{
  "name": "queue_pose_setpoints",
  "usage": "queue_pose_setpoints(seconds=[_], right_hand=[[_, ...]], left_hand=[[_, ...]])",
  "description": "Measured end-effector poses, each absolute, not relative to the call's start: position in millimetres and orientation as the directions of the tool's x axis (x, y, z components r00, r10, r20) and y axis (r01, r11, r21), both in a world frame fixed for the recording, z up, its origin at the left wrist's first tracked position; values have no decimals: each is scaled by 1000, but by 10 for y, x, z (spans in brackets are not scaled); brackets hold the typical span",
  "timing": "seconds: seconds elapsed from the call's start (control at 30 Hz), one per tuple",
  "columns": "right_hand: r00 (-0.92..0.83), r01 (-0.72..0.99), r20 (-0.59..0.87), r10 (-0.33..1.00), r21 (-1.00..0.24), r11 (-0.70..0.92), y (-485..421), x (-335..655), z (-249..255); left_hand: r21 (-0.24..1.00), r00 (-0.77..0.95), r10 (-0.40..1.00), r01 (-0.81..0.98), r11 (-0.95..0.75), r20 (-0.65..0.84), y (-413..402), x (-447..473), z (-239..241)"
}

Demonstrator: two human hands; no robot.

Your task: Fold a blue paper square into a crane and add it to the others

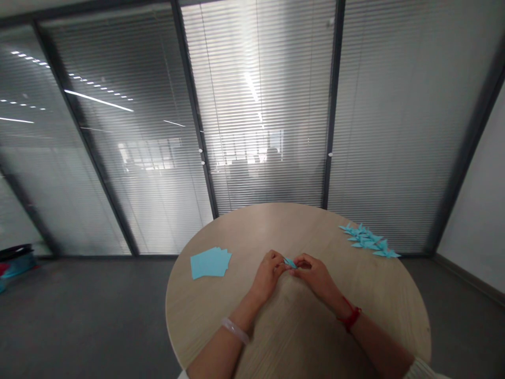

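Head view, left to right: a stack of blue paper sheets point(210, 262) lies on the round bench point(244, 310), then the left hand point(269, 272) and right hand point(313, 272) meet mid-bench, fingertips pinched together on a small folded blue paper piece point(290, 262). Far right, folded blue paper shapes point(368, 240) cluster near the rim.
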State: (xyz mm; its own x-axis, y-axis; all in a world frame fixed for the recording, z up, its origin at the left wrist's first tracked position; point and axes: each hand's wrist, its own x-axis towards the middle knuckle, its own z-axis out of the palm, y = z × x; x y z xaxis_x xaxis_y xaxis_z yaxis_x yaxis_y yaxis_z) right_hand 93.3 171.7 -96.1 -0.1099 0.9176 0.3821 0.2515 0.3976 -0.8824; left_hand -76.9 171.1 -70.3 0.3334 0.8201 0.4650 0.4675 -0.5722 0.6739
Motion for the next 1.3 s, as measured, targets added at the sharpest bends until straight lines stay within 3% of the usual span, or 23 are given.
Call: queue_pose_setpoints(seconds=[0.27, 0.9, 1.3], right_hand=[[-101, 145, 393, 914, -903, 405, 1686, 905, -931], [-60, 291, 364, 930, -885, 365, 1636, 886, -888], [-164, 120, 299, 940, -940, 320, 1774, 942, -1039]], left_hand=[[712, 295, 828, 422, -561, 477, 1750, -800, -715], [867, 305, 898, 291, -405, 318, 1710, -740, -716], [847, 297, 894, 320, -424, 336, 1723, -763, -725]])
